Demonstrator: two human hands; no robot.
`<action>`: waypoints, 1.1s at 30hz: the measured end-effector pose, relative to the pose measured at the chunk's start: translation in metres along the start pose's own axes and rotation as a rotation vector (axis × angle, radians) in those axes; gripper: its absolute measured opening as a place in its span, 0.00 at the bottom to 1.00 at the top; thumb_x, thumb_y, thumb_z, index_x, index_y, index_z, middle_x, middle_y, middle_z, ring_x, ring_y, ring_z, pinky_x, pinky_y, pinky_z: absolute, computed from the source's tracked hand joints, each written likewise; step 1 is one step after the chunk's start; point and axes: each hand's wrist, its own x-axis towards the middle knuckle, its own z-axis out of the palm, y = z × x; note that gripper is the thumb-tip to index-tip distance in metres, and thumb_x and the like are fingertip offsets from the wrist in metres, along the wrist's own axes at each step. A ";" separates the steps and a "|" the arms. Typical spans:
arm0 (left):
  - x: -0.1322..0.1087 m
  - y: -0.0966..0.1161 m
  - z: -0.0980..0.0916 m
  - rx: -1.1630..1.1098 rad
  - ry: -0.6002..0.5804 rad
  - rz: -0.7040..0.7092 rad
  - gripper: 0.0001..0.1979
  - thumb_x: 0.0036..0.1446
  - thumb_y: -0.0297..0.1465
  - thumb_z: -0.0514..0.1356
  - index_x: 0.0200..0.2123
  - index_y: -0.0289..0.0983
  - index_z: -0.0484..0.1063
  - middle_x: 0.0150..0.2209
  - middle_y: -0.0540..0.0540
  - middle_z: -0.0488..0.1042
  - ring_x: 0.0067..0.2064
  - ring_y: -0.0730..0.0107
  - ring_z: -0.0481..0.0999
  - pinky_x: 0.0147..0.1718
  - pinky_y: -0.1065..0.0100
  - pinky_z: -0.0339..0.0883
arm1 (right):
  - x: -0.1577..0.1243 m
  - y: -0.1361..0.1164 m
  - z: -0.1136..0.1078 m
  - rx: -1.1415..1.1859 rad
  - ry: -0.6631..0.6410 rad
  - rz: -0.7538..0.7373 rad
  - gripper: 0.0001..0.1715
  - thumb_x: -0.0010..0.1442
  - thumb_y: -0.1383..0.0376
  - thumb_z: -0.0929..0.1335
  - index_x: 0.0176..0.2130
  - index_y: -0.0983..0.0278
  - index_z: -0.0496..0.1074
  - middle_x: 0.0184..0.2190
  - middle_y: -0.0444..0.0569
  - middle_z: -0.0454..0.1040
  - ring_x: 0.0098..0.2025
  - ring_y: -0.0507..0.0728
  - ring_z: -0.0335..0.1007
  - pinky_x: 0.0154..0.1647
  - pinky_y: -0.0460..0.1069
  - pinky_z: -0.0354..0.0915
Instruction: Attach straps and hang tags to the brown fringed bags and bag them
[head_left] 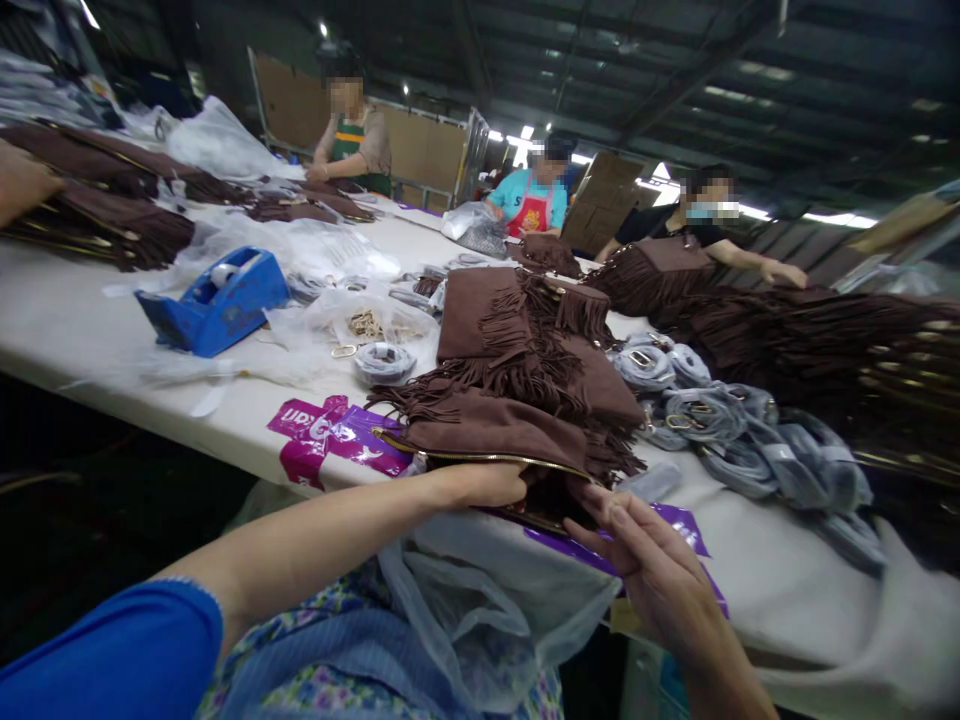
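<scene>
A brown fringed bag [495, 428] lies at the table's near edge, its gold zipper undone and its mouth facing me. My left hand [491, 484] reaches into that mouth; its fingertips are hidden inside. At the right end of the opening, my right hand [637, 535] pinches the bag's edge between thumb and fingers. Just beyond sits another brown fringed bag [476, 315], on top of more brown pieces. A clear plastic bag [502, 610] hangs over my lap below the table edge.
A blue tape dispenser [225, 300] stands left, near a wrapped coiled strap [384, 362]. Several wrapped straps [705, 415] lie right, beside a large pile of brown bags [787, 345]. Co-workers stand across the table; another person's hand [26, 183] enters at far left.
</scene>
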 end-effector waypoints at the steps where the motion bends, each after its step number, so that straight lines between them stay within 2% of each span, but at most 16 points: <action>1: -0.001 0.001 -0.001 -0.025 0.018 -0.026 0.19 0.63 0.24 0.50 0.55 0.41 0.69 0.53 0.49 0.74 0.50 0.64 0.74 0.48 0.66 0.69 | -0.001 0.000 -0.001 -0.010 -0.015 0.004 0.18 0.51 0.51 0.75 0.30 0.62 0.74 0.42 0.47 0.73 0.48 0.62 0.71 0.55 0.60 0.69; 3: -0.002 0.004 -0.003 -0.036 0.031 -0.083 0.17 0.64 0.26 0.51 0.54 0.40 0.70 0.54 0.48 0.73 0.49 0.64 0.74 0.47 0.65 0.69 | -0.002 0.000 -0.002 -0.019 -0.032 -0.001 0.17 0.53 0.51 0.74 0.30 0.62 0.73 0.40 0.46 0.72 0.47 0.60 0.70 0.55 0.59 0.70; 7: 0.004 0.007 -0.009 -0.058 -0.033 -0.128 0.16 0.66 0.28 0.48 0.51 0.40 0.71 0.51 0.49 0.75 0.50 0.66 0.74 0.47 0.66 0.70 | -0.002 -0.002 0.002 -0.040 -0.039 -0.006 0.19 0.52 0.50 0.74 0.27 0.61 0.70 0.37 0.46 0.70 0.45 0.59 0.69 0.52 0.58 0.71; 9: 0.008 0.007 -0.010 -0.119 -0.056 -0.128 0.16 0.67 0.27 0.47 0.48 0.40 0.73 0.49 0.50 0.77 0.50 0.68 0.73 0.49 0.66 0.69 | -0.002 -0.004 0.004 -0.071 -0.053 -0.017 0.19 0.53 0.49 0.74 0.27 0.61 0.70 0.37 0.47 0.70 0.47 0.60 0.68 0.52 0.57 0.71; 12: 0.011 0.006 -0.008 -0.268 -0.128 -0.186 0.16 0.66 0.25 0.46 0.43 0.35 0.74 0.43 0.48 0.78 0.46 0.68 0.76 0.48 0.66 0.70 | -0.001 -0.004 0.006 -0.103 -0.070 -0.051 0.19 0.55 0.50 0.72 0.28 0.61 0.70 0.38 0.47 0.69 0.49 0.59 0.66 0.52 0.55 0.71; 14: 0.010 0.005 -0.004 -0.321 -0.131 -0.204 0.16 0.65 0.25 0.46 0.43 0.33 0.74 0.42 0.47 0.79 0.45 0.67 0.76 0.48 0.66 0.70 | -0.001 -0.005 0.007 -0.103 -0.065 -0.060 0.20 0.55 0.49 0.72 0.27 0.61 0.69 0.38 0.47 0.69 0.47 0.59 0.66 0.51 0.54 0.71; 17: 0.008 0.002 0.003 -0.235 -0.012 -0.135 0.16 0.64 0.26 0.48 0.49 0.37 0.71 0.47 0.47 0.77 0.54 0.63 0.71 0.52 0.62 0.67 | 0.000 -0.005 0.006 -0.094 -0.060 -0.055 0.21 0.53 0.48 0.73 0.27 0.61 0.68 0.36 0.46 0.68 0.42 0.57 0.67 0.48 0.55 0.73; 19: 0.005 0.000 0.005 -0.131 0.026 -0.089 0.16 0.64 0.28 0.51 0.52 0.39 0.70 0.50 0.47 0.76 0.55 0.60 0.70 0.53 0.59 0.66 | 0.000 -0.005 0.006 -0.098 -0.069 -0.058 0.21 0.53 0.48 0.73 0.27 0.61 0.68 0.34 0.45 0.67 0.40 0.56 0.67 0.47 0.54 0.73; 22: 0.003 -0.001 0.007 -0.046 0.021 -0.059 0.15 0.62 0.28 0.53 0.52 0.38 0.70 0.50 0.46 0.75 0.52 0.61 0.72 0.54 0.59 0.65 | 0.000 -0.003 0.005 -0.119 -0.071 -0.070 0.20 0.54 0.48 0.72 0.28 0.60 0.68 0.31 0.43 0.65 0.37 0.54 0.65 0.46 0.53 0.73; 25: 0.004 0.003 0.004 -0.058 -0.011 -0.020 0.13 0.62 0.26 0.53 0.48 0.38 0.72 0.51 0.47 0.75 0.52 0.64 0.72 0.55 0.62 0.64 | 0.001 -0.002 0.005 -0.171 -0.060 -0.080 0.22 0.54 0.47 0.72 0.27 0.61 0.68 0.31 0.43 0.64 0.34 0.52 0.64 0.45 0.51 0.73; 30: 0.013 0.012 -0.005 -0.059 -0.060 -0.018 0.15 0.67 0.28 0.49 0.49 0.41 0.73 0.48 0.50 0.77 0.53 0.66 0.72 0.52 0.64 0.67 | 0.006 -0.006 0.008 -0.229 -0.008 -0.076 0.25 0.49 0.43 0.73 0.26 0.61 0.68 0.29 0.42 0.64 0.33 0.54 0.64 0.41 0.52 0.75; 33: 0.014 0.012 -0.007 0.041 -0.038 -0.030 0.19 0.65 0.23 0.48 0.52 0.43 0.71 0.46 0.50 0.77 0.52 0.65 0.72 0.52 0.62 0.68 | 0.009 -0.010 0.009 -0.224 0.004 -0.066 0.24 0.49 0.44 0.73 0.26 0.60 0.69 0.29 0.42 0.65 0.34 0.54 0.65 0.41 0.52 0.75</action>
